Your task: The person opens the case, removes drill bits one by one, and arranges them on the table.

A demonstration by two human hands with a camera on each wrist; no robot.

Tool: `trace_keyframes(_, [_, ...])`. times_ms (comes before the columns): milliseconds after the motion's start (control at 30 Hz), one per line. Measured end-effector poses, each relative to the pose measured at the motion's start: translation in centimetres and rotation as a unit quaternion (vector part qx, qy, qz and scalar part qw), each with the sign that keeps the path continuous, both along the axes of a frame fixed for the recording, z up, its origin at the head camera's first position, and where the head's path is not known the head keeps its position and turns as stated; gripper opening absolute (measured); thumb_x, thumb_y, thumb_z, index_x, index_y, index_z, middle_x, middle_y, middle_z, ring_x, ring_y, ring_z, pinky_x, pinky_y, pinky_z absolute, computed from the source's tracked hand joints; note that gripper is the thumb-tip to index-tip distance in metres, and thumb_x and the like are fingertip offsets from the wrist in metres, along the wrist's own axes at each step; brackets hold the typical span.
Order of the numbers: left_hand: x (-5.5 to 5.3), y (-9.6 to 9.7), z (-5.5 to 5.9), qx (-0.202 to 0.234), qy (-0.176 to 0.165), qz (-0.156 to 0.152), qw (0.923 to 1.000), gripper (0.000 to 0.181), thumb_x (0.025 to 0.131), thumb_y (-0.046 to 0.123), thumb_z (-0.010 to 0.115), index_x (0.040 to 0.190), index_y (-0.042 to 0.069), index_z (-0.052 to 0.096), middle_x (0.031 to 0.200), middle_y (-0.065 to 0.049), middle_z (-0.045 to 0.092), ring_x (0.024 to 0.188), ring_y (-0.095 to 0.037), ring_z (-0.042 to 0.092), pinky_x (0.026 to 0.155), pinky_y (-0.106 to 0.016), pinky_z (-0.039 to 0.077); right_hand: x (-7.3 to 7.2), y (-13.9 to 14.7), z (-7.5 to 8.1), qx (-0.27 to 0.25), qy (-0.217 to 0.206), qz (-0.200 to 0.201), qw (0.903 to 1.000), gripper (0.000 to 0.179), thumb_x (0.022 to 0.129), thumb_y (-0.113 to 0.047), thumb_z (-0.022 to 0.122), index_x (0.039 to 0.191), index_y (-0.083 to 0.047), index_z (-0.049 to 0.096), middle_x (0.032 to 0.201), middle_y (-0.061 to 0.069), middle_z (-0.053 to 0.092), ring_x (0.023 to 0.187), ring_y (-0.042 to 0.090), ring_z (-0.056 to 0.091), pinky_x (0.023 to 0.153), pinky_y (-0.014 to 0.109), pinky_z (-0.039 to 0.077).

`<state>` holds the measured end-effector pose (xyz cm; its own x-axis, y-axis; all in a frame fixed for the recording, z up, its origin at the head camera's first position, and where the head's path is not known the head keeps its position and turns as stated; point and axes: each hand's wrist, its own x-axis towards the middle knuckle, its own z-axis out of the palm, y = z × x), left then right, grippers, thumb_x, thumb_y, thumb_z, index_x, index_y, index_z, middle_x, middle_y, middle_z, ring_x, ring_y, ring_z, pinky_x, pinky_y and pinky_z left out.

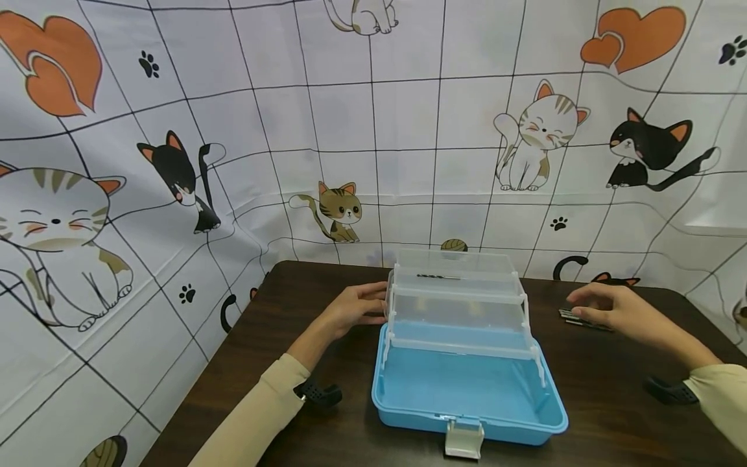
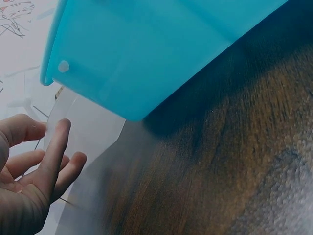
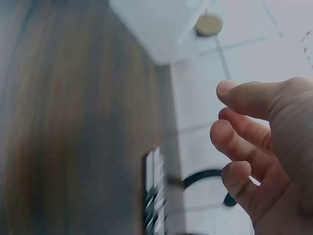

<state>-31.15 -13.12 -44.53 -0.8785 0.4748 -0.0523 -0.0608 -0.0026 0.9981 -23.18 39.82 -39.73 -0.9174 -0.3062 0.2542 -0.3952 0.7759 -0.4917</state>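
Observation:
A blue toolbox [image 1: 461,389] stands with its clear lid and tiered trays [image 1: 458,311] raised at the back. One dark drill bit [image 1: 438,277] lies in the topmost clear tray. My left hand [image 1: 357,308] is at the left side of the raised clear part, fingers loosely spread; in the left wrist view they reach to the clear plastic [image 2: 95,122], and firm contact is hard to judge. On the table to the right lie several metal drill bits [image 1: 583,320], blurred in the right wrist view. Just above them my right hand [image 1: 609,308] hovers, fingers loosely bent, holding nothing visible.
A dark wood table [image 1: 589,402] carries everything. A white sheet printed with cats [image 1: 408,175] hangs behind and to the left. The toolbox's pale latch [image 1: 463,441] hangs down at the front. Dark bands [image 1: 318,392] show at both wrists.

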Motion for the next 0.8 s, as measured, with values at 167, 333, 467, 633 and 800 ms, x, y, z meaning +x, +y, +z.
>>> trace_keyframes(167, [-0.2, 0.3, 0.2, 0.001, 0.008, -0.006, 1.0000, 0.059, 0.098, 0.005, 0.068, 0.153, 0.008, 0.046, 0.145, -0.013, 0.054, 0.114, -0.030, 0.066, 0.089, -0.042, 0.059, -0.1, -2.6, 2.4, 0.000, 0.018, 0.016, 0.9997, 0.018, 0.100, -0.024, 0.070, 0.117, -0.017, 0.070, 0.098, 0.001, 0.069, 0.078, 0.021, 0.064, 0.061, 0.029, 0.054])
trace_keyframes(333, [-0.5, 0.5, 0.1, 0.000, 0.009, -0.012, 0.9999, 0.058, 0.099, 0.005, 0.067, 0.153, 0.008, 0.046, 0.146, -0.014, 0.053, 0.114, -0.030, 0.066, 0.089, -0.042, 0.059, -0.6, -5.6, 4.5, -0.016, 0.053, 0.048, 0.9973, 0.015, 0.100, -0.020, 0.070, 0.115, -0.018, 0.072, 0.093, -0.002, 0.069, 0.070, 0.018, 0.063, 0.055, 0.028, 0.052])
trace_keyframes(467, [-0.4, 0.6, -0.1, 0.000, 0.007, -0.013, 0.9999, 0.059, 0.098, 0.005, 0.067, 0.153, 0.007, 0.046, 0.146, -0.015, 0.053, 0.113, -0.031, 0.066, 0.088, -0.043, 0.059, -1.2, -8.6, 5.9, -0.012, 0.058, 0.078, 0.9952, 0.019, 0.100, -0.021, 0.070, 0.119, -0.017, 0.072, 0.094, -0.004, 0.070, 0.067, 0.015, 0.061, 0.054, 0.029, 0.051])
trace_keyframes(633, [0.0, 0.5, -0.1, -0.002, 0.010, -0.011, 0.9999, 0.061, 0.098, 0.005, 0.067, 0.154, 0.006, 0.044, 0.147, -0.017, 0.051, 0.113, -0.031, 0.066, 0.089, -0.043, 0.059, -2.0, -12.6, 7.0, 0.006, 0.033, 0.116, 0.9927, 0.028, 0.101, -0.026, 0.068, 0.129, -0.021, 0.070, 0.076, -0.005, 0.064, 0.059, 0.013, 0.053, 0.049, 0.028, 0.045])
trace_keyframes(800, [0.2, 0.2, -0.1, -0.005, 0.015, -0.005, 0.9999, 0.060, 0.099, 0.006, 0.067, 0.154, 0.007, 0.043, 0.147, -0.018, 0.051, 0.114, -0.031, 0.066, 0.089, -0.042, 0.059, -2.8, -16.1, 7.2, 0.036, 0.017, 0.161, 0.9861, 0.033, 0.102, -0.026, 0.067, 0.134, -0.016, 0.068, 0.060, -0.008, 0.046, 0.050, 0.008, 0.036, 0.046, 0.026, 0.035])
